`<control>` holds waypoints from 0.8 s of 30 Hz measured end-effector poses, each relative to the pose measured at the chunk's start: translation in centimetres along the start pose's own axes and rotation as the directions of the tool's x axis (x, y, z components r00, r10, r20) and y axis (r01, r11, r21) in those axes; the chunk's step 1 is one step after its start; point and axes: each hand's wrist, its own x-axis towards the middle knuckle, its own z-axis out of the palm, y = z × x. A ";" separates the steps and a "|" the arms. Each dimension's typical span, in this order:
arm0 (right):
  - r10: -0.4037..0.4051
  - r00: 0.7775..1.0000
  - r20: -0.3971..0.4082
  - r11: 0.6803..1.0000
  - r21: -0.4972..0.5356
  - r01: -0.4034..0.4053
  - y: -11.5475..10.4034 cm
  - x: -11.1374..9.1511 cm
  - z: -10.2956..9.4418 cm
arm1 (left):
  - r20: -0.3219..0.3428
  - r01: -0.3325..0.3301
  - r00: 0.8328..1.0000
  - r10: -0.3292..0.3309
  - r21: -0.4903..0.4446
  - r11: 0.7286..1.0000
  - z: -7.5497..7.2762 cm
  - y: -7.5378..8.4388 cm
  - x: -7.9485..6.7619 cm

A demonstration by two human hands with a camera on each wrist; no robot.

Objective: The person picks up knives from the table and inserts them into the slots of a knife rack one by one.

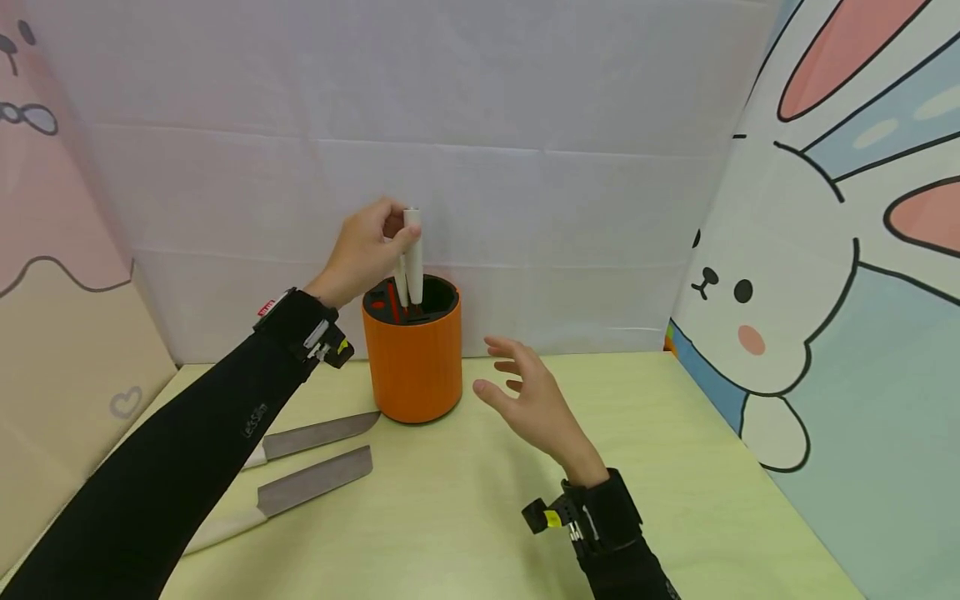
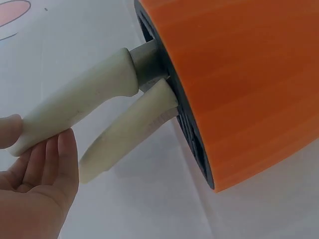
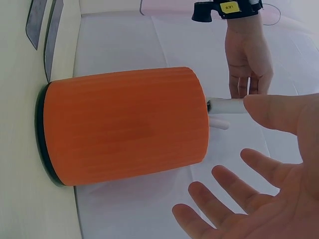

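An orange round knife block (image 1: pixel 416 371) with a black slotted top stands at the back of the table. My left hand (image 1: pixel 363 254) pinches the end of a white knife handle (image 2: pixel 82 97) between thumb and fingers; a short stretch of its blade (image 2: pixel 149 64) shows above the slots, the rest hidden inside the block. Close beside it, a second white handle (image 2: pixel 129 132) sticks out of the block, apart from my fingers. To the right of the block, my right hand (image 1: pixel 536 404) hovers with spread, slightly bent fingers and holds nothing.
Two knives lie on the pale table (image 1: pixel 450 517) left of the block: one with a pointed blade (image 1: pixel 322 435), and nearer me one with a broad, square-ended blade (image 1: pixel 315 481). A white cloth backdrop (image 1: pixel 525 208) rises right behind the block. Printed panels flank both sides.
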 end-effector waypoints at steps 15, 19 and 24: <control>0.004 1.000 0.002 1.000 0.014 -0.004 -0.1 0.0 0.0 | 0.016 0.002 1.000 -0.002 0.016 1.000 0.8 -0.8 -0.8; 0.008 1.000 0.000 1.000 0.011 -0.008 -0.2 0.0 0.0 | 0.012 0.003 1.000 -0.004 0.025 1.000 0.8 -0.9 -0.9; 0.005 1.000 0.001 1.000 0.013 -0.005 -0.2 0.0 -0.1 | 0.007 0.009 1.000 -0.009 0.040 0.999 0.7 -1.1 -1.1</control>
